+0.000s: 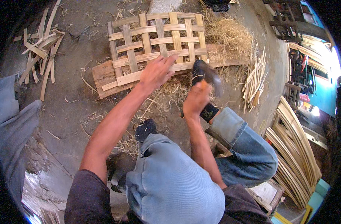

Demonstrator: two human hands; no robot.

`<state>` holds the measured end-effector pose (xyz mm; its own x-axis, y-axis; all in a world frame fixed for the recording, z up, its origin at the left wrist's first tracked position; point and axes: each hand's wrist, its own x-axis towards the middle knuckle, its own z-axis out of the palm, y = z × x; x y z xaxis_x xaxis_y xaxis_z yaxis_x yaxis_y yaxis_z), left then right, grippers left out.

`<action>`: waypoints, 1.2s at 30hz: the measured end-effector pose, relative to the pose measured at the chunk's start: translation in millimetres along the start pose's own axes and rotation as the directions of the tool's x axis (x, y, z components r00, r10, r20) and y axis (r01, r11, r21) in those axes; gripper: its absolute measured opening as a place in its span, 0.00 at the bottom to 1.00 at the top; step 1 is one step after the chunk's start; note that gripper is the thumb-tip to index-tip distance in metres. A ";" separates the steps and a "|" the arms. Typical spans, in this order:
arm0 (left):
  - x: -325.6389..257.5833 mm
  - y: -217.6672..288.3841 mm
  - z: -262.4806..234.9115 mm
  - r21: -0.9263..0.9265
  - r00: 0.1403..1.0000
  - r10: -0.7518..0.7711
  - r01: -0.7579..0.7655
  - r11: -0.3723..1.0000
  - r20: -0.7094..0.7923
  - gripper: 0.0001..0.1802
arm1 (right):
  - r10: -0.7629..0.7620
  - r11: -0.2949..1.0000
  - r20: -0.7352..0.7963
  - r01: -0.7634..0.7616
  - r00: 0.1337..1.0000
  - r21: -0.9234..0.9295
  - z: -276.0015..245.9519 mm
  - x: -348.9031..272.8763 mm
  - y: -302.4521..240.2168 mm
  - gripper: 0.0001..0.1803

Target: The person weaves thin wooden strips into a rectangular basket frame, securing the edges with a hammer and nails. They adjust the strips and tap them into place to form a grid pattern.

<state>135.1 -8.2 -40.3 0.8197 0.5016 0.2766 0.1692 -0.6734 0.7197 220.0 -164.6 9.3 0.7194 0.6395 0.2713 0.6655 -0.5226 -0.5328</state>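
"Where is the woven wood-strip panel (pixel 161 40)?"

"It lies across a wooden plank (pixel 99 77) on the floor (pixel 75 99). Its far part goes past the plank's far edge."

"What is the left hand (pixel 156 72) doing?"

"It is on the panel's near edge. Its fingers are a bit bent and a little apart. I can't tell if they pinch a strip."

"And the right hand (pixel 196 100)?"

"Its fingers are curled tight around a blurry hammer-like tool (pixel 216 80), near the plank's near edge."

"What's by the plank's right end?"

"Thin sticks (pixel 254 80), and a fluffy heap of shavings (pixel 230 35) by the far corner."
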 end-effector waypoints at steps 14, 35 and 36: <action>-2.3 0.7 -0.8 0.017 0.999 0.044 -0.043 0.999 -0.030 0.36 | 0.097 0.995 0.067 -0.098 0.993 0.010 -7.9 14.2 -28.6 0.09; 6.5 7.3 3.3 0.080 0.995 -0.066 0.061 0.995 0.069 0.34 | -0.085 0.953 0.569 0.233 0.818 -0.192 -76.8 131.4 36.3 0.22; 5.5 4.6 -0.9 0.111 0.996 -0.057 0.050 0.993 0.063 0.34 | -0.107 0.929 0.661 0.313 0.742 -0.200 -92.1 142.2 37.6 0.22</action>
<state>139.9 -8.0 -34.8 0.8416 0.5039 0.1941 0.2698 -0.7037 0.6572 365.6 -145.3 101.7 0.3310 0.9038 -0.2713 0.8827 -0.3982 -0.2497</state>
